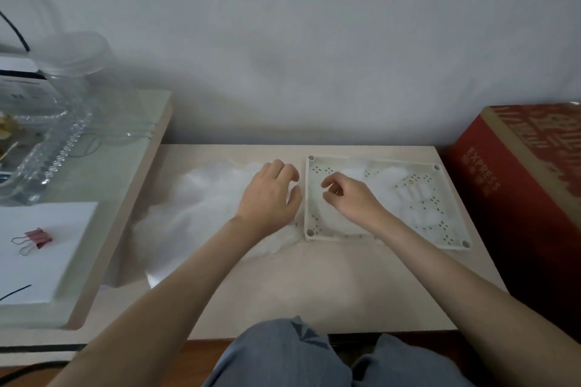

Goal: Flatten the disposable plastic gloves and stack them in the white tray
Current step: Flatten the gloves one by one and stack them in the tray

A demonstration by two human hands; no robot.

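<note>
A loose pile of clear disposable plastic gloves (pixel 201 207) lies on the left half of the low table. To its right sits the white perforated tray (pixel 452 239), and flattened gloves (pixel 408 195) are spread inside it. My left hand (pixel 270 195) hovers over the right edge of the pile, just beside the tray's left rim, with its fingers loosely bent down and its thumb apart. My right hand (pixel 349 195) is over the left part of the tray with its fingers and thumb curled together. The thin film is too faint to tell whether that hand pinches any.
A red cardboard box (pixel 522 179) stands against the table's right side. A higher glass-topped table (pixel 103 173) on the left carries a clear jar (pixel 75 60), a glass dish (pixel 47 148) and a pink binder clip (pixel 34 237). The wall runs close behind.
</note>
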